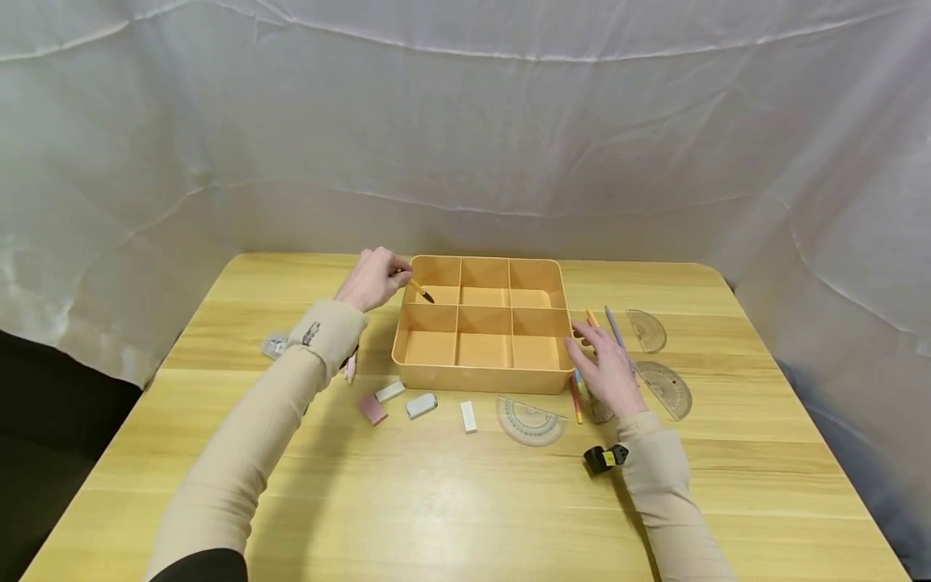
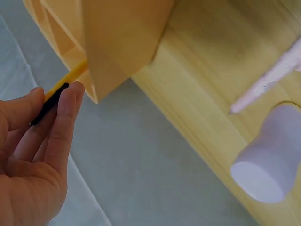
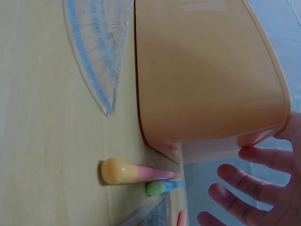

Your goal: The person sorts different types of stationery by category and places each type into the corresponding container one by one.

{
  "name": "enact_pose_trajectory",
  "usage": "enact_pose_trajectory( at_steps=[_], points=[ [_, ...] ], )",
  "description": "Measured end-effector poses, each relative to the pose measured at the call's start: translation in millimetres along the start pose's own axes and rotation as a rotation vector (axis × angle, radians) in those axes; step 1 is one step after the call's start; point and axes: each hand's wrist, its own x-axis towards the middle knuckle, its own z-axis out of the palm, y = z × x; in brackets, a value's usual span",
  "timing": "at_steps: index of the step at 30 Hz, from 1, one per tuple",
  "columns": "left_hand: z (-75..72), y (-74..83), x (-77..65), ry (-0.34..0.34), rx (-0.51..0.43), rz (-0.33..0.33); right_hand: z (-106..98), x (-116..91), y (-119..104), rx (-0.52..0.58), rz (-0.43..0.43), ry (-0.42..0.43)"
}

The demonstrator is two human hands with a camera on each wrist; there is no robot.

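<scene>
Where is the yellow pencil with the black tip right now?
In the head view, the left hand pinches the yellow pencil, its tip over the back-left compartment of the orange plastic tray.

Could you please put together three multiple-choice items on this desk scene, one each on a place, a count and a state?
1. Where does the tip of the pen held by the left hand point?
A. Into the far left compartment of the organiser tray
B. At the erasers
C. Off the table edge

2. How many compartments does the tray have?
A. Four
B. Six
C. Nine

3. How is the right hand?
A. Curled round a protractor
B. Clenched in a fist
C. Open, fingers spread beside the tray's right wall

Answers: 1 A, the head view shows the dark tip over the far left cell. 2 B, two rows of three. 3 C, the fingers lie straight over the pens.
</scene>
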Motion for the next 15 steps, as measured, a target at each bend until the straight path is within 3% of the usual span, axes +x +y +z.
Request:
enact_pose_trajectory(
  at_steps=[5,11,15],
  points=[
    [3.8,-5.4,-6.5,0.013,-0.004,0.061,0,1,1,0.019,0.004,0.001],
    [6.9,-9.5,-15.0,0.033,-0.032,0.067,-1,1,1,0.020,0.004,0.001],
    [10.8,-12.7,-18.1,0.010,-0.020,0.074,0,1,2,0.017,0.002,-0.005]
  ],
)
